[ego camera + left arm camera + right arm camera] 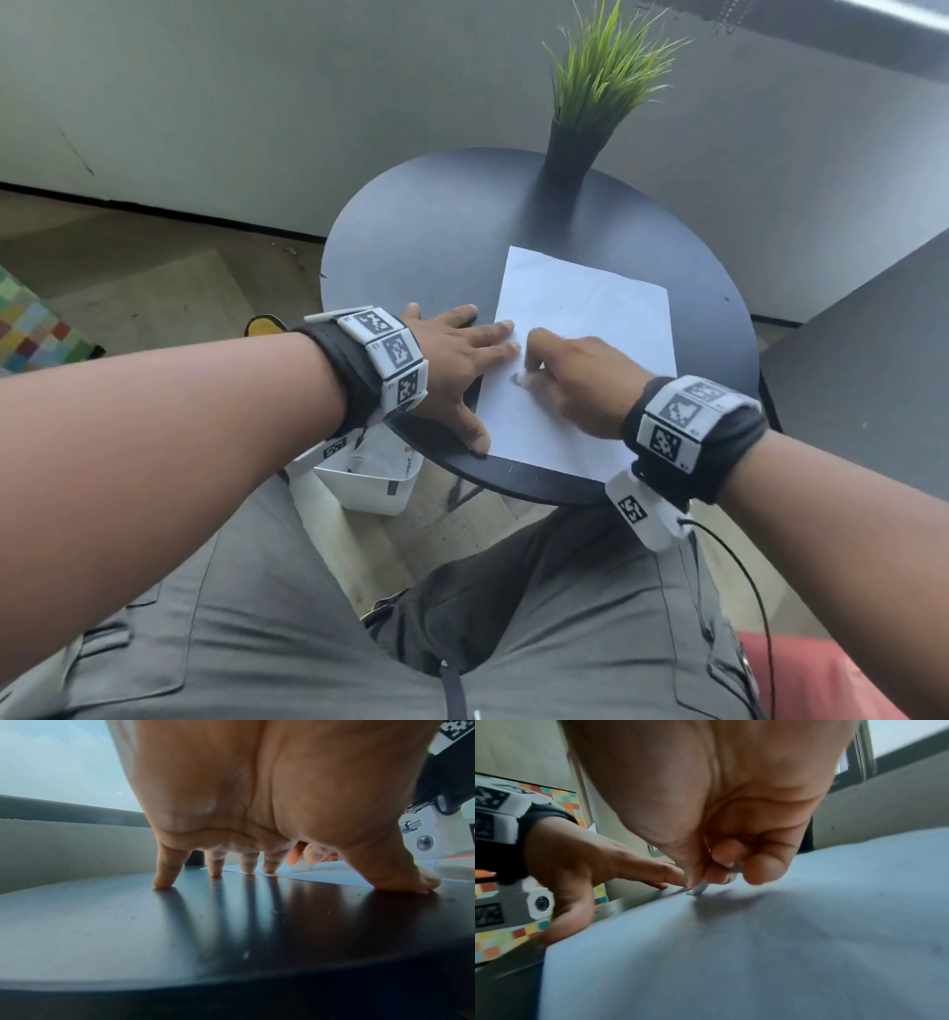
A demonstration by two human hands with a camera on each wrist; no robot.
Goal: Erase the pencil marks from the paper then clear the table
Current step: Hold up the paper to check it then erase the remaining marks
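Observation:
A white sheet of paper lies on the round dark table, reaching its near edge. My left hand lies flat with fingers spread, two fingertips on the paper's left edge, the thumb on the table beside its near left corner. My right hand pinches a small white eraser and holds it down on the paper near the left edge. In the right wrist view the eraser touches the paper under the curled fingers. The left wrist view shows the spread fingertips on the table.
A dark vase with green grass stands at the table's far edge. A white bin sits on the floor below the table's left side. A second dark tabletop is at the right. A grey wall runs behind.

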